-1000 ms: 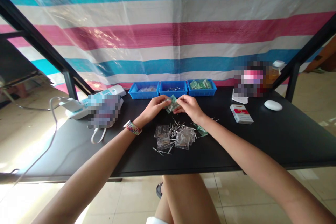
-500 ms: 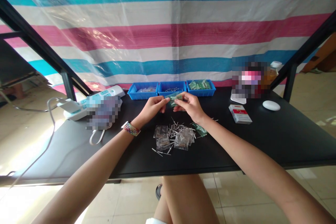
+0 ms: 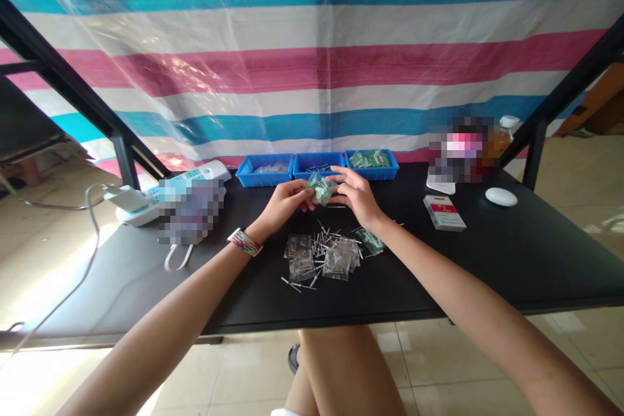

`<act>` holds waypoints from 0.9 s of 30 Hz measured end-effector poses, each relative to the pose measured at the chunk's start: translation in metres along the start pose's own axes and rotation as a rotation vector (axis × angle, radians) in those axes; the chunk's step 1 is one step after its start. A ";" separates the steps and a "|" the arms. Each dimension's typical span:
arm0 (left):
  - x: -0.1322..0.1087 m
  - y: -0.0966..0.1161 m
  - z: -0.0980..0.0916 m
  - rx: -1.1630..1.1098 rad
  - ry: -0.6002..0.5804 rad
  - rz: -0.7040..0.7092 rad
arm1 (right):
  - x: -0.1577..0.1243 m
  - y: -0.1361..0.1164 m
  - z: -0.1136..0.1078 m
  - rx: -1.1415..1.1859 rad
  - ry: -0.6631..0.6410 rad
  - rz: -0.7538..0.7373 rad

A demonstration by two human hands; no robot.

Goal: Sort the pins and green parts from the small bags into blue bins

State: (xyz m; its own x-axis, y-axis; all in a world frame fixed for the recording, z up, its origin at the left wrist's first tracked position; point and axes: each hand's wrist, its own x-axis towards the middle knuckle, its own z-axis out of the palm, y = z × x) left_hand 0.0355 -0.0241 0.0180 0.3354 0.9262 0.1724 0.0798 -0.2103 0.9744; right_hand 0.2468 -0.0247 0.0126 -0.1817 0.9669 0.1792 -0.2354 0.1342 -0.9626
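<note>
My left hand pinches a small green plastic bag between thumb and fingers, above the table in front of the blue bins. Thin pale pieces show inside the bag. My right hand is open beside it, fingers spread, the tips at the bag's right edge; whether they touch it I cannot tell. Below my hands lies a loose pile of silvery blind rivets. Small clear bags with brownish pins inside lie against the pile. Another green bag rests near my right wrist.
Three blue bins stand along the back: a left bin with clear bags, a middle bin with rivets, a right bin with green bags. A power strip is left; a cigarette box and white oval object are right.
My right fingers have let go of the green bag and spread apart. The bag now looks fuller and puffed out, held by my left hand.
</note>
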 end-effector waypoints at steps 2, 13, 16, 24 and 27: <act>-0.001 0.001 0.000 0.036 -0.005 0.029 | -0.001 0.000 0.001 0.037 -0.024 0.065; -0.001 -0.003 -0.006 0.192 0.042 0.091 | 0.021 -0.022 -0.052 -0.566 0.367 -0.404; -0.003 0.000 -0.006 0.416 -0.069 0.196 | 0.027 -0.027 -0.088 -0.999 0.590 -0.510; -0.004 -0.010 -0.003 0.614 -0.301 0.312 | 0.027 -0.007 -0.103 -1.578 0.538 -0.422; -0.003 -0.013 -0.004 0.593 -0.303 0.318 | 0.028 -0.005 -0.100 -1.620 0.532 -0.419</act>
State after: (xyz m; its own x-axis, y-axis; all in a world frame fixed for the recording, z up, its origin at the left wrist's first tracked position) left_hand 0.0300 -0.0231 0.0057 0.6643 0.6835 0.3025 0.4008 -0.6673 0.6277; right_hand 0.3380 0.0235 0.0019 0.0186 0.7288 0.6845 0.9829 0.1123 -0.1462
